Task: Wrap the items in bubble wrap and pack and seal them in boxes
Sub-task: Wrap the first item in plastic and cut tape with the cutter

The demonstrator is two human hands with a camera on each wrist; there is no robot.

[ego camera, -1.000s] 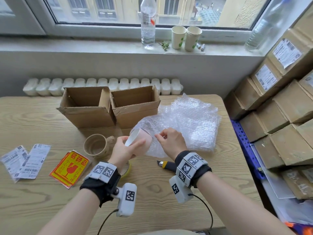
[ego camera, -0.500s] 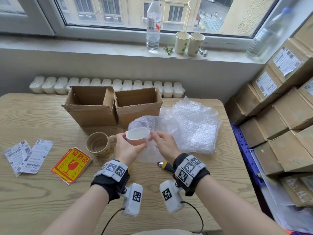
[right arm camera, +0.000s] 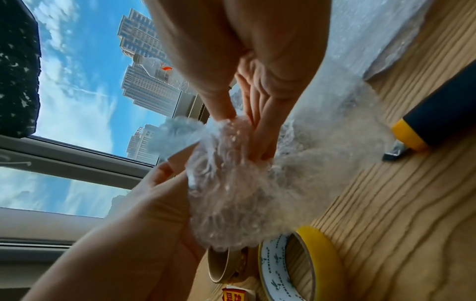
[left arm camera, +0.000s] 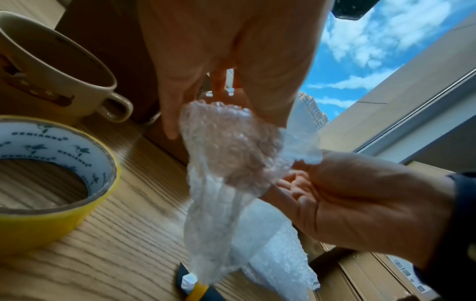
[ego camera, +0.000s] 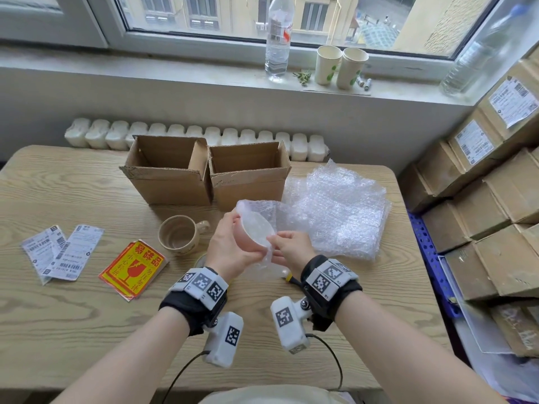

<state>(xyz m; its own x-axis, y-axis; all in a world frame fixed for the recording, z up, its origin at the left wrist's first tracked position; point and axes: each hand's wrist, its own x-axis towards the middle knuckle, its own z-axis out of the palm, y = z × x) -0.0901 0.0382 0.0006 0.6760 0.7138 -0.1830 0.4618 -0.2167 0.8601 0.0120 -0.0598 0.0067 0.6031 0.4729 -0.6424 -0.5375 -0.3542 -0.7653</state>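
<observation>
The tape roll (left arm camera: 51,183) lying on the worktop (ego camera: 73,330) has "DENIANDE" printed over and over round its white inner core, between little leaf sprigs. At about nine o'clock from the hands, the yellow stickers (ego camera: 134,268) carry red Chinese characters and a broken-glass sign. The barcoded shipping labels (ego camera: 62,252) further toward nine o'clock, and those on the stacked cartons (ego camera: 495,176) at three o'clock, are too small to read.

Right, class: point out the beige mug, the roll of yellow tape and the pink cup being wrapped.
beige mug (ego camera: 178,235), head view, on its inner wall.
roll of yellow tape (left arm camera: 38,222), left wrist view, on its yellow outer side.
pink cup (ego camera: 248,242), head view, on its pink side.
</observation>
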